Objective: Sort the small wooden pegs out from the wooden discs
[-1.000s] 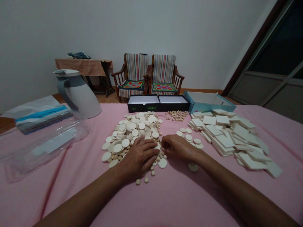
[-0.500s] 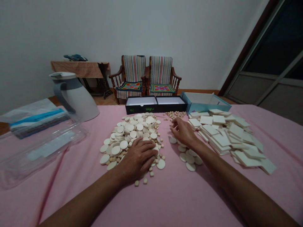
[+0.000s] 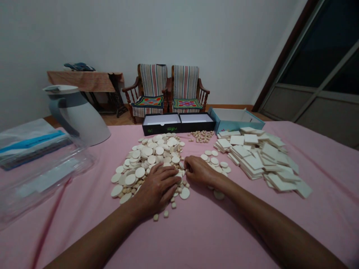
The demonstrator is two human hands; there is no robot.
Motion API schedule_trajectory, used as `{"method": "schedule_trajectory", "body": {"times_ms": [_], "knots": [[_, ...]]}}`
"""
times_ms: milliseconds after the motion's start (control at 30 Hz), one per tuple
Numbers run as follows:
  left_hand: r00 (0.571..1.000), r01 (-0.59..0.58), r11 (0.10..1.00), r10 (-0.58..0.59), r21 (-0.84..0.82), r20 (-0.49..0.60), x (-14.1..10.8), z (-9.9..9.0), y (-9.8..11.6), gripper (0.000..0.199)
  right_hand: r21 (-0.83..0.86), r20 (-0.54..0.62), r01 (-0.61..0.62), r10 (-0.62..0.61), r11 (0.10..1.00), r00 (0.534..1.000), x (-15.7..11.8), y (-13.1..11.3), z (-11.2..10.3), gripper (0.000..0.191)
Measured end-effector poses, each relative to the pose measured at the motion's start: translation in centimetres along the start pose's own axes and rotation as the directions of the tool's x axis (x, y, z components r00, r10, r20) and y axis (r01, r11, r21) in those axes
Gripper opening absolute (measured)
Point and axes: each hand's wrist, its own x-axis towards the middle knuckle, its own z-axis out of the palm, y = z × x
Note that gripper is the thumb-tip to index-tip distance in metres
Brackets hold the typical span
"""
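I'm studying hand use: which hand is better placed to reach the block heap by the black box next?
Probably the right hand: it sits nearer the block heap, while the left hand rests on the mixed pile.

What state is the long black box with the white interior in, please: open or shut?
Open: the long black box has an uncovered top, showing the white insides of both compartments.
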Motion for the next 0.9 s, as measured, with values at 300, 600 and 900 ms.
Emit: {"method": "schedule_trajectory", "body": {"times_ms": [300, 600, 900], "knots": [[1.0, -0.005, 0.997, 0.004, 0.075, 0.012, 1.3, 1.0, 0.1, 0.025, 0.057, -0.368, -0.043, 0.061, 0.997, 0.928, 4.3, 2.7, -3.7, 0.017], [0.996, -0.028, 0.993, 0.018, 0.11, 0.084, 2.1, 0.9, 0.3, 0.029, 0.098, -0.428, 0.149, -0.093, 0.984, 0.899, 1.0, 2.5, -1.6, 0.01], [0.997, -0.024, 0.989, 0.012, 0.149, 0.08, 2.0, 1.4, 0.1, 0.031, -0.002, -0.275, 0.289, -0.278, 0.957, 0.92, -0.5, 2.8, -2.3, 0.012]]}}
